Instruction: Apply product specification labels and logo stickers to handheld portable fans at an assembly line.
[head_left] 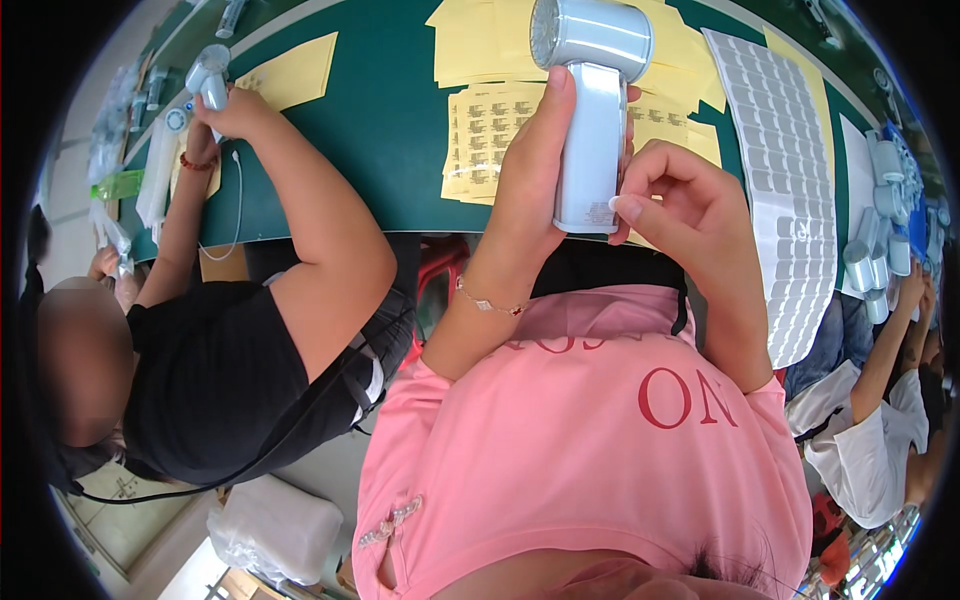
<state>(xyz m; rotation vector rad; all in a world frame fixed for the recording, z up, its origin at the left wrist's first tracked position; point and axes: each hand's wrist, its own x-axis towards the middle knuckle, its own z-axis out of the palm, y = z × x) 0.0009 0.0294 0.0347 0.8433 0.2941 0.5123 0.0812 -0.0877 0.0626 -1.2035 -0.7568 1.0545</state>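
Note:
My left hand (538, 150) is wrapped around the handle of a pale blue handheld fan (590, 130), thumb along its left side and fingertips showing past its right side. The fan stands upright in the picture, its round head at the top and a small block of dark print low on the handle. Closed in a pinch, my right hand (690, 190) has its thumb at the lower right edge of the handle, beside that print. Its curled fingers are partly hidden. Under the fan lie yellow sticker sheets (475, 135) with rows of printed labels.
The green table (385, 120) carries a long sheet of grey labels (785, 150) on the right. More fans (880, 235) are piled at the far right. On the left, a co-worker's hands hold another fan (210, 80) near a white cable (238, 200). Other people sit at the right.

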